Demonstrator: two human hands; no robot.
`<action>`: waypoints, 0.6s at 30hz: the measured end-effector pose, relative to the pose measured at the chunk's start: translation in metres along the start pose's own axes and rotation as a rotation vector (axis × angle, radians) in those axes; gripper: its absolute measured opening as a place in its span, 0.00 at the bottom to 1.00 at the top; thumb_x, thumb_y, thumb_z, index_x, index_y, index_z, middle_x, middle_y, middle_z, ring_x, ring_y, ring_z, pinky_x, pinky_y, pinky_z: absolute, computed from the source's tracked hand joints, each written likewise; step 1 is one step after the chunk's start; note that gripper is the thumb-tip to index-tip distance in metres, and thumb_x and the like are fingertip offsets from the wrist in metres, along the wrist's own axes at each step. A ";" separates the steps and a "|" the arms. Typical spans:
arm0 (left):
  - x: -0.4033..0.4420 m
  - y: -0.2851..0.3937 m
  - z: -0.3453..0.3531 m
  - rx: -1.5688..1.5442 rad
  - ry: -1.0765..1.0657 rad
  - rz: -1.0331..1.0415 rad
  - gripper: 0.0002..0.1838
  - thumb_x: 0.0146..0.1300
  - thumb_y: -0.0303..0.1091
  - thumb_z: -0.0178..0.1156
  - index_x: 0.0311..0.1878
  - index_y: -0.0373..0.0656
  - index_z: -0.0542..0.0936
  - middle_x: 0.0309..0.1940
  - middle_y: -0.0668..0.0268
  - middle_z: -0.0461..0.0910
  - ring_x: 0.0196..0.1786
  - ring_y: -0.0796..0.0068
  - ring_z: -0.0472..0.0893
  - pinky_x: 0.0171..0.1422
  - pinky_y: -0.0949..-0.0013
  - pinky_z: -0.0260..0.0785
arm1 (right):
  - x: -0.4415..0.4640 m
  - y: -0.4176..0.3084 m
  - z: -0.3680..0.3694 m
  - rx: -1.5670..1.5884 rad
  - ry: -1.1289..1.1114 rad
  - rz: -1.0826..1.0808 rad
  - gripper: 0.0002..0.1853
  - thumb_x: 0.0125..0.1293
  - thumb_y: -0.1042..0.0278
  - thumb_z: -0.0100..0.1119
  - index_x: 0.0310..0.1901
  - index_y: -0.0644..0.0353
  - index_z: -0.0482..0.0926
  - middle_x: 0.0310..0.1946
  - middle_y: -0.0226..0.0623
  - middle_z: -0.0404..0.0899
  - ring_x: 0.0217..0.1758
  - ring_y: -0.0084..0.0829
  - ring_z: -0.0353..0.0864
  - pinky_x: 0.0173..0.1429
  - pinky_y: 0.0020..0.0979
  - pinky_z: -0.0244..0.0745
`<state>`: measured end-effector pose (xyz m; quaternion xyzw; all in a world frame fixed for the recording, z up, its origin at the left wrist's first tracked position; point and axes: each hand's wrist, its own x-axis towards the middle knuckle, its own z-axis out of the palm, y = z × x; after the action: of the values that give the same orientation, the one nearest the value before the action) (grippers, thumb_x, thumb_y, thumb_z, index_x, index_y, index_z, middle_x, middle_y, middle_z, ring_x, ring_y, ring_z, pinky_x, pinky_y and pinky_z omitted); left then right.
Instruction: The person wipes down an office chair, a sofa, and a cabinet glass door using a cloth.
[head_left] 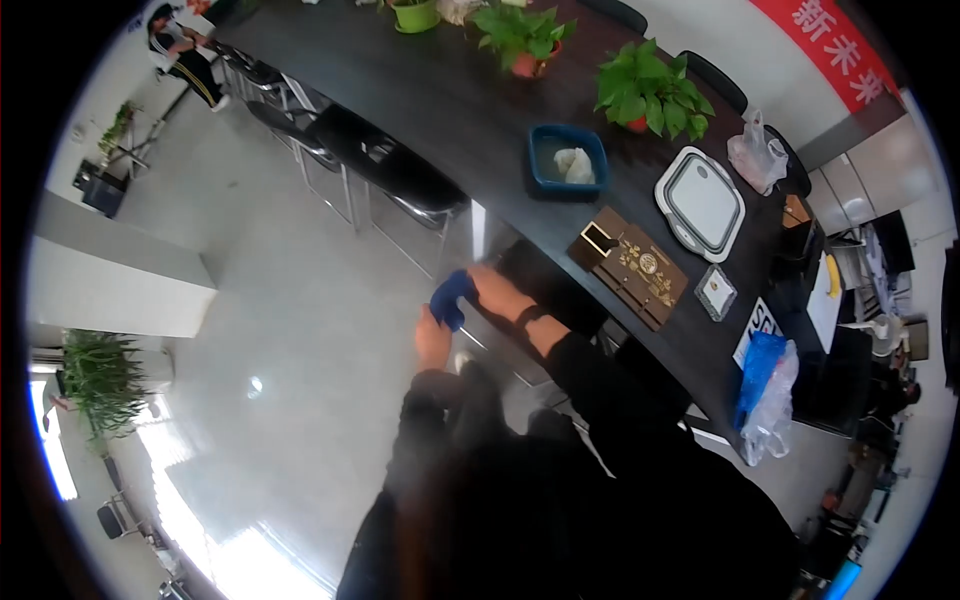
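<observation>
A dark blue cloth point(450, 303), bunched into a curved roll, is held in front of my body over the floor. My left hand point(432, 342) is closed on its lower end. My right hand point(494, 291), with a dark band at the wrist, is wrapped around its upper end. To the right of my hands is the long dark table point(420, 110), where a blue basin point(535, 172) holds water and a pale crumpled thing point(575, 166).
Chairs point(385, 155) line the table's near side. On the table are a brown box point(640, 270), a grey-white collapsible tub point(703, 205), potted plants point(650, 90) and plastic bags point(775, 400). A pillar point(120, 275) stands left; a person point(185, 55) sits far off.
</observation>
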<state>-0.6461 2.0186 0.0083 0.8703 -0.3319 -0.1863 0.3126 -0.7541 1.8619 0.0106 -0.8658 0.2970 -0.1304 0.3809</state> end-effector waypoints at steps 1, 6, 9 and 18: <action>0.005 -0.015 0.014 -0.067 -0.090 0.063 0.16 0.62 0.25 0.56 0.54 0.37 0.71 0.35 0.45 0.82 0.42 0.40 0.81 0.44 0.46 0.71 | -0.001 0.006 0.006 0.038 0.112 -0.078 0.14 0.61 0.79 0.52 0.49 0.64 0.75 0.49 0.53 0.77 0.55 0.54 0.74 0.58 0.44 0.69; 0.020 -0.047 0.056 -0.291 -0.224 0.125 0.16 0.63 0.28 0.59 0.53 0.35 0.75 0.36 0.43 0.82 0.43 0.41 0.82 0.47 0.49 0.73 | -0.001 -0.005 -0.005 -0.017 -0.021 0.036 0.19 0.53 0.84 0.52 0.48 0.62 0.73 0.48 0.50 0.76 0.55 0.53 0.75 0.58 0.44 0.72; 0.024 -0.060 0.057 -0.165 -0.251 0.052 0.19 0.62 0.28 0.60 0.56 0.35 0.76 0.40 0.43 0.82 0.46 0.40 0.81 0.50 0.50 0.72 | 0.004 -0.007 -0.003 -0.035 -0.015 0.041 0.20 0.53 0.85 0.53 0.49 0.61 0.72 0.49 0.47 0.76 0.56 0.52 0.75 0.58 0.44 0.72; -0.031 -0.039 0.017 -0.174 -0.176 0.138 0.27 0.55 0.23 0.59 0.61 0.39 0.73 0.45 0.43 0.81 0.48 0.40 0.80 0.51 0.48 0.72 | -0.024 -0.040 -0.022 -0.221 -0.057 -0.099 0.22 0.51 0.85 0.54 0.50 0.60 0.71 0.48 0.42 0.73 0.53 0.48 0.74 0.54 0.43 0.75</action>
<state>-0.6594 2.0553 -0.0266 0.7954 -0.3996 -0.2680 0.3685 -0.7665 1.8848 0.0553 -0.9195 0.2555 -0.0910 0.2846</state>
